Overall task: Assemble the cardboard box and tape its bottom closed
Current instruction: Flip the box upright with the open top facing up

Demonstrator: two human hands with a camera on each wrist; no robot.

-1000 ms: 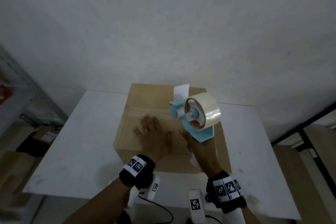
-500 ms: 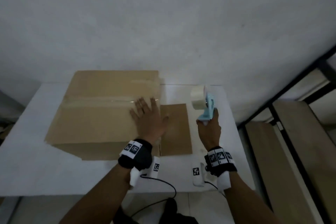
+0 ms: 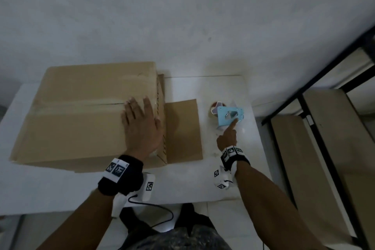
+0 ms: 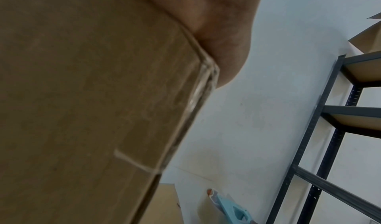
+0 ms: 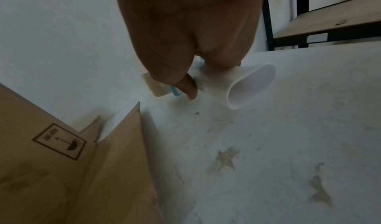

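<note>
Cardboard fills the left of my view: the cardboard box [image 3: 85, 111] sits bottom-up on the white table [image 3: 223, 168], with a strip of clear tape [image 3: 79, 103] running along its centre seam and down over the right edge. My left hand [image 3: 142, 128] lies flat on the right end of that taped face, fingers straight and spread, holding nothing, just pressing the panel down as it did half a second ago. Just right of the box, a loose flap [image 3: 182, 130] lies flat on the table.

Further right comes the real change. A second ago my right hand [image 3: 227, 138] had the blue tape dispenser [image 3: 229, 115] lifted over the box; now the dispenser rests on its side on the table, well apart from the box, roll toward the wall. My fingers are letting it go: the index finger [image 3: 233, 125] reaches out straight and touches the blue plate, and the wrist view shows the thumb [image 5: 189, 89] pointing down beside the handle; nothing seems gripped.

I judge the taping stroke finished and the tool parked. What remains is probably rubbing the tape firmly down and turning the box upright.
</note>
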